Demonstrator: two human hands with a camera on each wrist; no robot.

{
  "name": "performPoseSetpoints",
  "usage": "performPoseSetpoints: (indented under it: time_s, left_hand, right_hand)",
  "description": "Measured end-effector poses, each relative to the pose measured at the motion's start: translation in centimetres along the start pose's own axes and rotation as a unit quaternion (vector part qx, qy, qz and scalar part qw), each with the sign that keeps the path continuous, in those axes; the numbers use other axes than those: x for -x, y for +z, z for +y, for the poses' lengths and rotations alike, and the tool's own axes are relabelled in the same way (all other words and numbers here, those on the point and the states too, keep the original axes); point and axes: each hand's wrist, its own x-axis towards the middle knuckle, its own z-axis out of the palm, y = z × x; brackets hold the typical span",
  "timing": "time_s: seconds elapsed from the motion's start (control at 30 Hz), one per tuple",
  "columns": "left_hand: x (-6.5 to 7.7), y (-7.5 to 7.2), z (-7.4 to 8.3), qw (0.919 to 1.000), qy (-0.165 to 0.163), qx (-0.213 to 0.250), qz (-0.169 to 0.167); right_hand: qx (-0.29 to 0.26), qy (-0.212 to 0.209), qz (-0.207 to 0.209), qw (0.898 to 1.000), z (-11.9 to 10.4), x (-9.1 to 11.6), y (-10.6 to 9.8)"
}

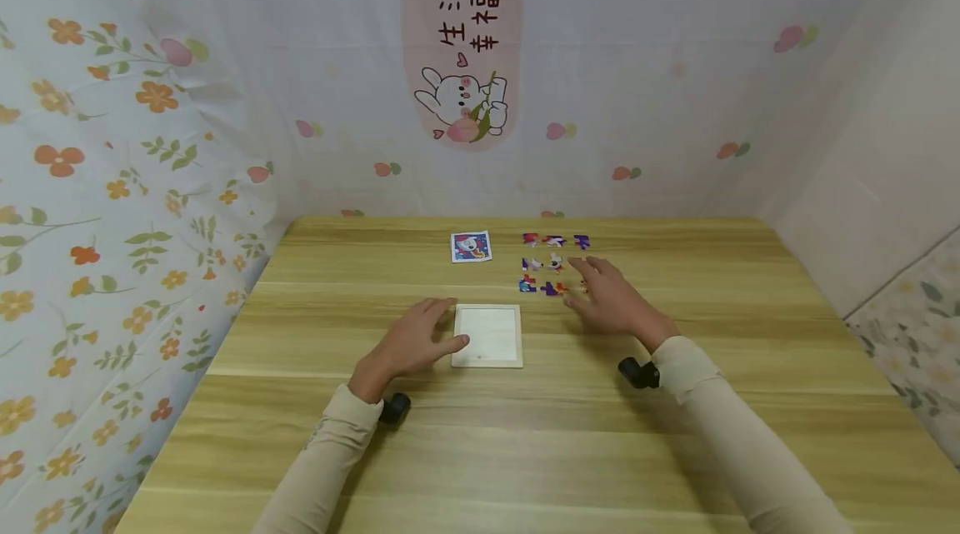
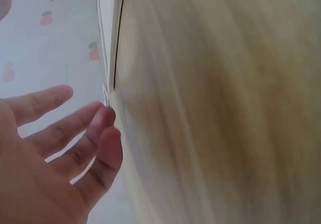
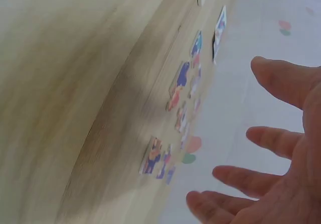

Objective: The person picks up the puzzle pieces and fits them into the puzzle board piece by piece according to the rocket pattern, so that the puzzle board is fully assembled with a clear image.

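Note:
A pale square puzzle tray [image 1: 487, 334] lies on the table with nothing in it. My left hand [image 1: 412, 342] is at its left side, the thumb reaching over the near part of the tray and the fingers spread. In the left wrist view the fingers [image 2: 108, 148] are loosely bent and hold nothing. My right hand [image 1: 611, 296] hovers at the right of several colourful jigsaw pieces [image 1: 555, 262] set out in rows, partly covering the right-hand ones. Spread fingers [image 3: 246, 181] and an empty palm show in the right wrist view, beside the pieces [image 3: 180, 83].
A small printed picture card [image 1: 471, 247] lies behind the tray, left of the pieces. The wood-grain table [image 1: 495, 467] ends at a patterned cloth [image 1: 360, 101] at the back, with flowered cloth [image 1: 112, 226] along the left.

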Motion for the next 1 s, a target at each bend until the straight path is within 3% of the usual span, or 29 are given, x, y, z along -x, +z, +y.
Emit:
performPoseSetpoints:
  time_s: [0.37,0.63,0.87,1.0]
  left_hand:
    - [-0.4,0.0,-0.3,0.9986,0.032,0.038,-0.020]
    - [-1.5,-0.1,-0.5,0.9938,0.041,0.093,-0.046]
    - [-1.7,-0.3,-0.5,0.9960,0.033,0.067,-0.049]
    - [-1.9,0.0,-0.1,0.9972,0.023,0.042,-0.058]
  right_hand:
    - [-0.065,-0.012,-0.014,0.998,1.1,-4.4,0.6]
    - [-0.110,0.044,-0.036,0.992,2.0,-7.8,0.2]
    - [-0.098,0.021,-0.026,0.995,2.2,-11.4,0.8]
    - [-0.088,0.030,-0.027,0.995,2.3,-12.2,1.2]
